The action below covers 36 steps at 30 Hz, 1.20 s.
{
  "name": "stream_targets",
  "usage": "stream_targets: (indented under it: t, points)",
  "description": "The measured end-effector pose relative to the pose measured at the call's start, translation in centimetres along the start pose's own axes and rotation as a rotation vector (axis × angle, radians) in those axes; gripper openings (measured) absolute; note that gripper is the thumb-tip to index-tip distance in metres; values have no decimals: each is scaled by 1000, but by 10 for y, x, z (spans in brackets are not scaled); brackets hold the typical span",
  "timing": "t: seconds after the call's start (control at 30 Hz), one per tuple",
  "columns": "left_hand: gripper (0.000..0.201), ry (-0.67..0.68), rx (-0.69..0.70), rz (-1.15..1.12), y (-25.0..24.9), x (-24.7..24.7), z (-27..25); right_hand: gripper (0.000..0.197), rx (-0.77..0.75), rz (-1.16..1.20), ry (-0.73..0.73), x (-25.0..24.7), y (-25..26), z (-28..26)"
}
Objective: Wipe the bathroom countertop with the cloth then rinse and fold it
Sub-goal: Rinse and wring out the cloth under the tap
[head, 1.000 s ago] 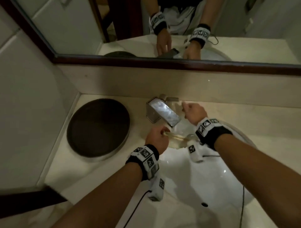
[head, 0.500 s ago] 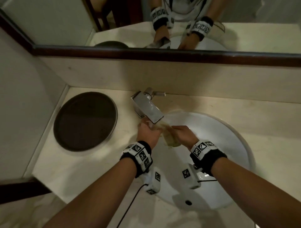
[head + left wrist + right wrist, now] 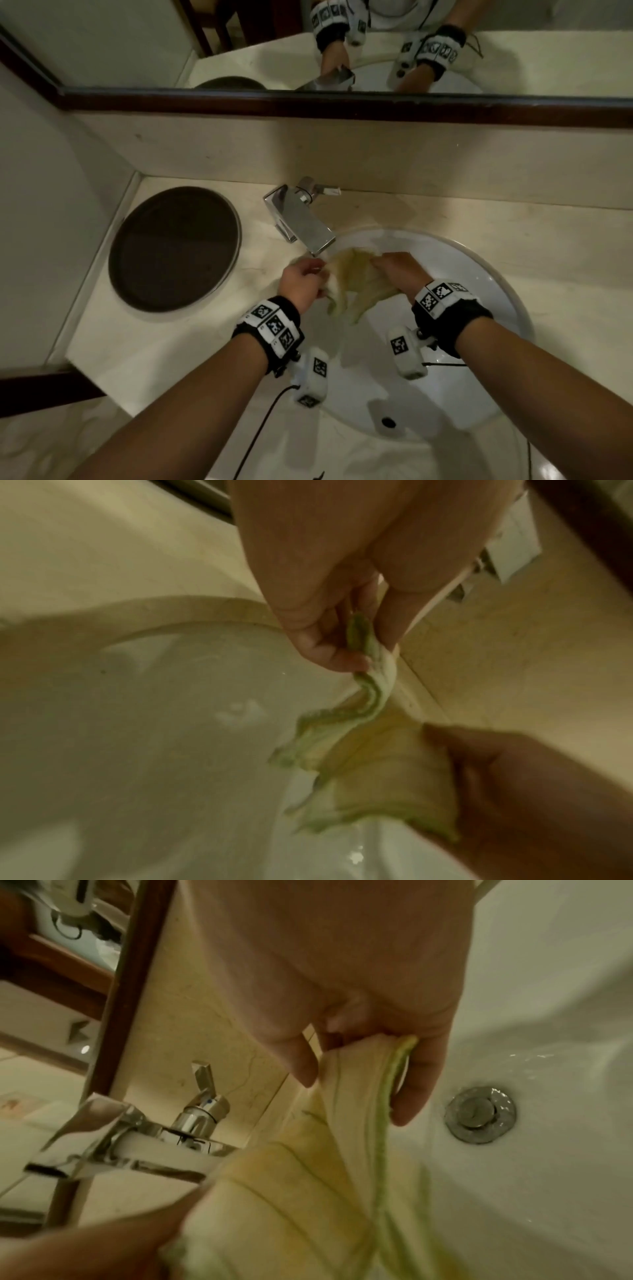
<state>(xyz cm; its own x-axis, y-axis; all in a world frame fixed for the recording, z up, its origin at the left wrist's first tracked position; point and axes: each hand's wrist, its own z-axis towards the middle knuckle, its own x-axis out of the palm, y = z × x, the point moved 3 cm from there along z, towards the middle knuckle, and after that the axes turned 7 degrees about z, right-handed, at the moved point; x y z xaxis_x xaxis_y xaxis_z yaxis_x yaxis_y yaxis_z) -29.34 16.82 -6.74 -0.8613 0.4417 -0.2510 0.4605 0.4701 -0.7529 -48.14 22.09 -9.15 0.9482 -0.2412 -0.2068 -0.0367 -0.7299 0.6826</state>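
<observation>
A pale yellow cloth with a green edge [image 3: 352, 286] [image 3: 373, 775] [image 3: 329, 1191] hangs stretched between both hands over the white sink basin [image 3: 479, 284], just below the chrome faucet spout [image 3: 308, 231]. My left hand [image 3: 301, 284] [image 3: 346, 642] pinches one end of the cloth between thumb and fingers. My right hand [image 3: 397, 270] [image 3: 369, 1064] grips the other end with curled fingers. The beige countertop [image 3: 171, 339] surrounds the basin. Wet streaks show near the metal drain [image 3: 479, 1114].
A dark round tray [image 3: 173, 248] lies on the counter left of the faucet [image 3: 202, 1112]. A mirror with a dark wooden frame [image 3: 342, 102] runs along the back wall. The overflow hole [image 3: 388, 422] sits at the basin's near side.
My right hand left the faucet handle and came down to take the cloth. Both hands have since pulled apart, spreading the cloth under the spout.
</observation>
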Motion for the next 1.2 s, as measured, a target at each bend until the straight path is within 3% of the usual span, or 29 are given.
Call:
stream_targets:
  t: [0.07,0.17,0.2,0.3,0.4,0.47,0.6,0.67,0.73,0.97,1.1,1.2]
  points:
    - [15,-1,-28,-142,-9,2,1,42,-9,-180,29,1,-6,0]
    - [16,-10,-79,-310,-13,6,3,76,-107,-208,70,11,-10,-10]
    - [16,-10,-92,-360,-14,7,3,77,-180,-246,82,17,-9,-13]
    - [20,-10,-127,-462,-16,12,2,55,-362,-220,144,34,-6,-22]
    - [25,-15,-130,-513,-17,9,1,47,-233,82,298,38,2,-33]
    - [25,27,-124,-529,-17,5,0,45,-206,146,352,39,5,-35]
    - [33,139,-99,-532,-20,0,-8,26,-458,-104,151,40,12,-34]
    - [36,172,-72,-474,-23,-1,-13,11,-517,-157,110,40,12,-34]
    - [33,179,-48,-387,-27,-4,-16,6,-479,-111,139,36,13,-36]
    - [32,311,-90,-278,-29,-15,-12,9,-280,19,299,13,28,-48]
    - [42,360,-110,-229,-27,-19,-10,12,-296,-19,189,-2,38,-46]
    - [43,305,32,282,-28,-30,-5,15,-351,-69,102,-10,43,-47]
